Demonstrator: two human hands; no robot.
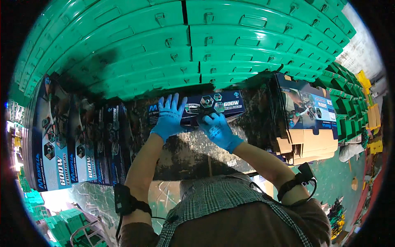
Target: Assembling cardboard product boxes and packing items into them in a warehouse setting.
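Between the two gloved hands lies a dark printed box [205, 107] on the counter [185, 152]: left hand [169, 117] spread flat on its left end, right hand [218, 129] curled over its front edge. Beyond them rise stacked green cases [164, 49]; more boxes [61, 136] stand left.

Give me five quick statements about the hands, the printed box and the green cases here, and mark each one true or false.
1. Both hands wear blue gloves. True: the left hand and right hand are gloved in blue.
2. The hands rest on a dark printed box. True.
3. The stacked cases behind it are red. False: they are green.
4. The right hand holds a hammer. False: it only touches the box.
5. More printed boxes stand at the person's left. True.
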